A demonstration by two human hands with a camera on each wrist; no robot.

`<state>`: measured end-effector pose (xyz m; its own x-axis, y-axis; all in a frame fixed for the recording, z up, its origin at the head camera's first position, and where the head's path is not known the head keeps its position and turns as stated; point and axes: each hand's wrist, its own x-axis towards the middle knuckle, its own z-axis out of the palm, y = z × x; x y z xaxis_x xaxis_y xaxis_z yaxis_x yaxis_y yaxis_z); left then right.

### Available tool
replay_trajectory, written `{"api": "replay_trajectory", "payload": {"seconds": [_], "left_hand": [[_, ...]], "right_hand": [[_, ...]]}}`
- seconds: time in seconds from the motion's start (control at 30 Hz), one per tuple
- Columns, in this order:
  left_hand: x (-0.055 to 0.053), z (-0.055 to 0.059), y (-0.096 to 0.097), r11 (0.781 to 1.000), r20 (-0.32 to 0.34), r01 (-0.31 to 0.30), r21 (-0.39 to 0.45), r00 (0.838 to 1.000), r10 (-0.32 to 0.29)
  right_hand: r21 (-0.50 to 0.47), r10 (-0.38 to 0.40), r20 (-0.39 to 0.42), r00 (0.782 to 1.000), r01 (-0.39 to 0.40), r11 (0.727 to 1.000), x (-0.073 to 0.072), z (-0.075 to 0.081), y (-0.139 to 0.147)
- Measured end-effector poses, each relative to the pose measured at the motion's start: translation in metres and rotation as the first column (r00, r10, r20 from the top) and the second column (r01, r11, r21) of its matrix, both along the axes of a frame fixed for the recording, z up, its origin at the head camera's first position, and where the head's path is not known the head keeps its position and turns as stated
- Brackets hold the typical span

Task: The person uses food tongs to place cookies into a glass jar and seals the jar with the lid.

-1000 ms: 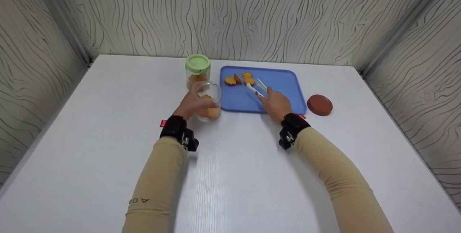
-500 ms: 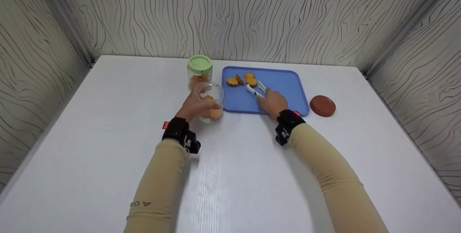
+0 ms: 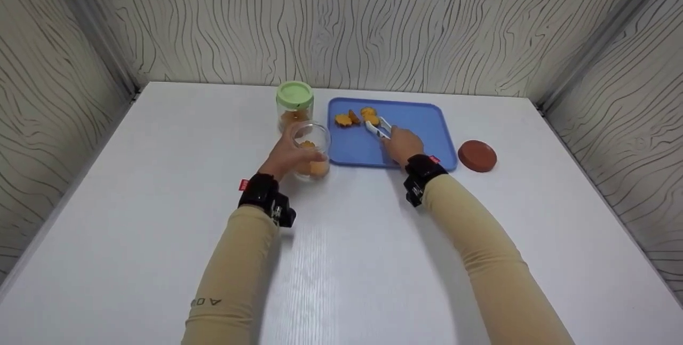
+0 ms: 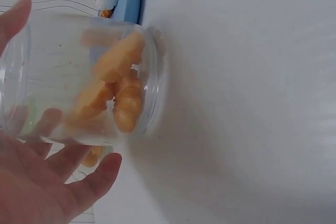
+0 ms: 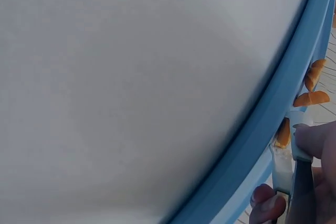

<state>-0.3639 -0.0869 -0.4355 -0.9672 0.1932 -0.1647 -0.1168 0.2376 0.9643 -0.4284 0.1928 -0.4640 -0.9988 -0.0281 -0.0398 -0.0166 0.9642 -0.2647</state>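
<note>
My left hand (image 3: 285, 155) grips a clear jar (image 3: 312, 145) that has no lid on it, fingers and thumb around its side. Several orange-brown bread-like pieces (image 4: 127, 103) lie at its bottom in the left wrist view. In my right hand (image 3: 404, 145) is a pair of tongs (image 3: 377, 129) with white ends, reaching over the blue tray (image 3: 416, 115). The tong tips stand at either side of a scalloped orange piece (image 3: 371, 120). In the right wrist view that piece (image 5: 283, 132) shows between the tong arms (image 5: 282, 169). Other pieces (image 3: 343, 120) lie to its left.
Behind the left hand stands a second jar with a green lid (image 3: 294, 94), holding similar pieces. A round reddish-brown lid (image 3: 477, 155) lies right of the tray on the white table (image 3: 347, 254). A patterned wall (image 3: 373, 25) rises behind the table.
My right hand has moved slightly forward and left, bringing the tong tips closer around the piece. The left hand still holds the jar in about the same place.
</note>
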Motion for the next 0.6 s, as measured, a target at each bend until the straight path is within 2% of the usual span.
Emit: {"api": "replay_trajectory", "payload": {"seconds": [0.2, 0.37, 0.6], "left_hand": [[0.002, 0.002, 0.000, 0.999, -0.015, 0.006, 0.031, 1.000, -0.005], [0.002, 0.002, 0.000, 1.000, 0.000, 0.001, 0.030, 1.000, -0.001], [0.000, 0.000, 0.000, 1.000, -0.004, -0.004, 0.003, 1.000, 0.004]], "right_hand": [[-0.001, 0.011, -0.021, 1.000, -0.011, 1.000, 0.005, 0.006, -0.002], [-0.030, 0.010, -0.007, 1.000, -0.010, 1.000, 0.011, 0.012, -0.002], [-0.002, 0.046, -0.024, 0.999, -0.046, 0.999, 0.014, 0.007, 0.005]]}}
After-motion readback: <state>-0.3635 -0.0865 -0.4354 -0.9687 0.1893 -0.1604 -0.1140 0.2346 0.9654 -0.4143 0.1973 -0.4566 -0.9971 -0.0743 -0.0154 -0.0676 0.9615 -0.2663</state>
